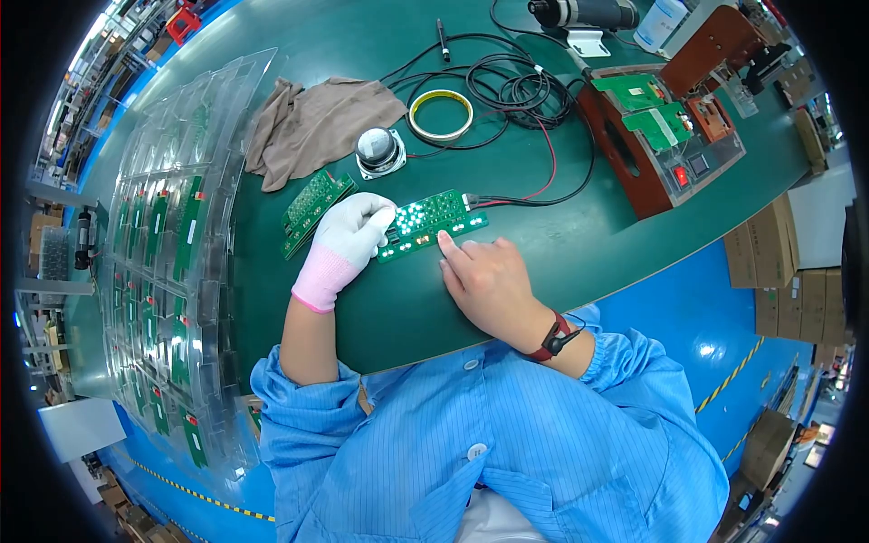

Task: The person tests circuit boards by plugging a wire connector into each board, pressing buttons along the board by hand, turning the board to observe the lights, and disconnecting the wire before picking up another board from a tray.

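A green circuit board (437,213) with lit white LEDs lies on the green table, wired at its right end to a red and a black cable. My left hand (351,228), in a white glove with a pink cuff, pinches the board's left end between thumb and fingers. The bare index finger of my right hand (490,276) touches the board's lower edge; the other fingers are loosely bent and hold nothing. Left of my gloved hand lie other green circuit boards (315,210), partly overlapping. A small round speaker (380,151) sits just behind the lit board.
Clear plastic trays (195,172) with several boards stand at the left. Behind are a brown cloth (317,125), a tape roll (441,115), coiled black cables (520,86) and a pen (443,41). A red-brown test fixture (634,154) stands at the right. Cardboard boxes (762,244) are beyond.
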A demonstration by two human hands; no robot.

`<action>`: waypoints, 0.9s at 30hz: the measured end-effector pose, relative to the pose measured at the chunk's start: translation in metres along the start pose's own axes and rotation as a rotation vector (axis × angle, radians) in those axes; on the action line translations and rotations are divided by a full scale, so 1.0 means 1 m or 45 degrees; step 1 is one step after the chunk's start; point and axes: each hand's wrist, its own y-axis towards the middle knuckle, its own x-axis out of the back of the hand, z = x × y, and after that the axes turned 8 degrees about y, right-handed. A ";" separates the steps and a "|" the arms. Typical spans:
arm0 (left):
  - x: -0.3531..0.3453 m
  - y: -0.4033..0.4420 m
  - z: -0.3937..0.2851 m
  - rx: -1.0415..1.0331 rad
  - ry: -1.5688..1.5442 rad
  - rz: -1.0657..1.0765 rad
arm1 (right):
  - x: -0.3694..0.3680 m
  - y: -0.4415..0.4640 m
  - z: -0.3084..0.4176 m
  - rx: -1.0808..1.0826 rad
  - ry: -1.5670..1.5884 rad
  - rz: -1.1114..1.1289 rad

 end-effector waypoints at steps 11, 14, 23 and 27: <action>0.000 0.000 -0.002 -0.001 0.003 0.000 | 0.000 -0.001 0.002 0.013 -0.056 0.035; 0.000 0.000 -0.001 -0.004 -0.008 0.005 | 0.001 0.000 0.001 0.004 0.007 0.004; 0.001 -0.001 -0.001 -0.001 -0.018 0.011 | -0.001 0.000 0.000 -0.015 0.080 -0.037; 0.002 0.001 0.002 -0.027 0.004 0.015 | -0.001 0.002 0.000 -0.012 0.101 -0.064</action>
